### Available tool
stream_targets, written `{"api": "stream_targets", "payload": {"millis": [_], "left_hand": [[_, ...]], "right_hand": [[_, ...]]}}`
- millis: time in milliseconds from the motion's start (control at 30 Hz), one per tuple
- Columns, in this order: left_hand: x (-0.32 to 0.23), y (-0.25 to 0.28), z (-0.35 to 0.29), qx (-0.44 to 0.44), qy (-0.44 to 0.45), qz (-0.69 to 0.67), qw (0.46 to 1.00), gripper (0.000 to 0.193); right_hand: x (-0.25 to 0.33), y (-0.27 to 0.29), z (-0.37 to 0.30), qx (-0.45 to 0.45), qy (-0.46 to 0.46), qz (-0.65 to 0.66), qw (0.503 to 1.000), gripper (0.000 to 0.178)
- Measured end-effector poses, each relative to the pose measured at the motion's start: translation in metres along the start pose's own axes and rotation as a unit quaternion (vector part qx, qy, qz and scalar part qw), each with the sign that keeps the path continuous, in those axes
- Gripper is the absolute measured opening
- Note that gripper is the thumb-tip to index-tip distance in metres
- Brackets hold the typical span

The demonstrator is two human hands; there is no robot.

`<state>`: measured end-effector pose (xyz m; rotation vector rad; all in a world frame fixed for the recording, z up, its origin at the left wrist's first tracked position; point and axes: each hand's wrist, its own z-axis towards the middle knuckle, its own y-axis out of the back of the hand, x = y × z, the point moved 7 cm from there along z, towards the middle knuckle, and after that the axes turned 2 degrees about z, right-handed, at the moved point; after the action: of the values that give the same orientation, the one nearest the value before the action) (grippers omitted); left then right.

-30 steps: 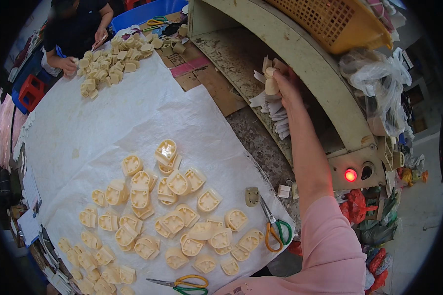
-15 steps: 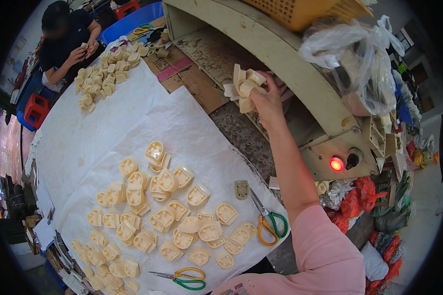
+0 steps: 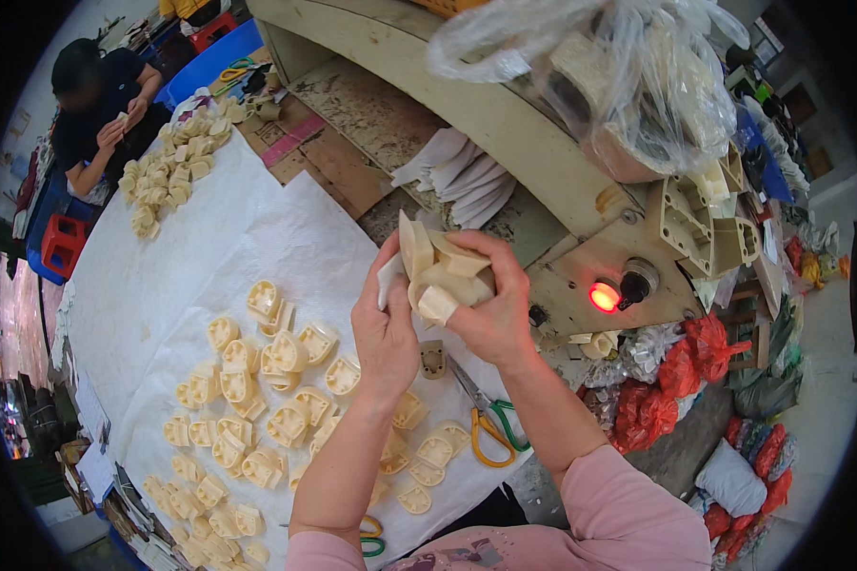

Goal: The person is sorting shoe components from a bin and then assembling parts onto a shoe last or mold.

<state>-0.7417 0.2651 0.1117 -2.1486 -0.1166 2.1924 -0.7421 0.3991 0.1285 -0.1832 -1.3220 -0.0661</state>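
Both my hands are raised in front of the machine, at the right edge of the white-covered table (image 3: 162, 285). Between them is a bunch of cream, curved plastic pieces (image 3: 452, 271). My left hand (image 3: 386, 328) is closed around the bunch's left side, beside a white flap. My right hand (image 3: 501, 319) grips it from the right, fingers over the top and thumb in front. Many similar cream D-shaped pieces (image 3: 286, 354) are strewn over the table to the left. A grey-brown piece (image 3: 432, 359) lies just below my hands, near scissors (image 3: 490, 419) with yellow and green handles.
A second pair of scissors (image 3: 371, 539) is partly behind my left forearm. White curved sheets (image 3: 462, 176) are stacked inside the machine (image 3: 428, 71), whose panel has a glowing red light (image 3: 604, 295). A clear plastic bag (image 3: 638, 95) hangs above. A co-worker (image 3: 105, 114) handles a small piece at far left.
My right hand has drawn back from the machine with the plastic pieces. My left hand has come into view and taken hold of them too. The view has shifted slightly.
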Motion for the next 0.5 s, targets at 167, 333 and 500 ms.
{"api": "stream_targets", "payload": {"millis": [167, 333, 500], "left_hand": [[0.019, 0.011, 0.009, -0.039, 0.057, -0.079, 0.994, 0.033], [0.03, 0.029, 0.064, -0.071, 0.044, -0.093, 0.992, 0.032], [0.045, 0.001, 0.143, -0.046, 0.039, -0.156, 0.986, 0.029]], "right_hand": [[0.016, 0.015, -0.024, -0.007, 0.114, -0.022, 0.993, 0.065], [0.025, 0.042, -0.044, 0.019, 0.111, 0.135, 0.984, 0.07], [0.002, 0.057, -0.062, 0.033, -0.03, 0.171, 0.984, 0.068]]}}
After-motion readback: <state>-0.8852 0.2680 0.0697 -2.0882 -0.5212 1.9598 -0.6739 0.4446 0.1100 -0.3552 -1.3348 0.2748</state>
